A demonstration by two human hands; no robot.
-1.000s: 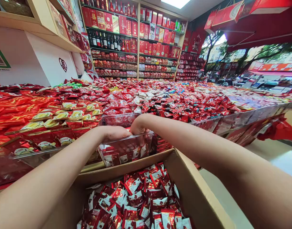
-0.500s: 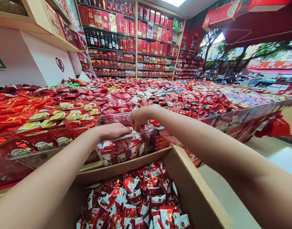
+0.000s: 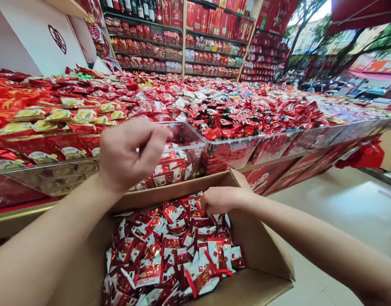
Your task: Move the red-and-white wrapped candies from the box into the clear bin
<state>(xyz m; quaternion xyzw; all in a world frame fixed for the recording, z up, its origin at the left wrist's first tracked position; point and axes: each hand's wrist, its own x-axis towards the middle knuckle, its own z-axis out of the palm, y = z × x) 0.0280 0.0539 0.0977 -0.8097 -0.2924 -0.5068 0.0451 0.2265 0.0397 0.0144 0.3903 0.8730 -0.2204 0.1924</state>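
Observation:
My left hand (image 3: pixel 129 153) is curled closed in front of a clear plastic bin (image 3: pixel 200 146), partly blocking it; what its fingers hold, if anything, is hidden. Inside that bin sit rows of small red-and-white wrapped sweets (image 3: pixel 172 165). Lower and to the right, my right hand (image 3: pixel 219 199) dips into an open cardboard box (image 3: pixel 265 259), knuckles up and fingers bent down at the packets. Its fingertips are out of sight. Loose red-and-white sweet packets (image 3: pixel 169 242) fill the box, several with shiny red ends.
Left of the bin stands a row of red packets with yellow fruit pictures (image 3: pixel 70 146). More clear bins (image 3: pixel 233 148) of red sweets run along the counter to the right. Shelves (image 3: pixel 182 42) of bottles and red boxes rise behind. Pale floor (image 3: pixel 329 212) shows at right.
Both hands have left the clear bin. My left hand has risen toward me and left; my right hand has dropped into the cardboard box. The view has tilted down.

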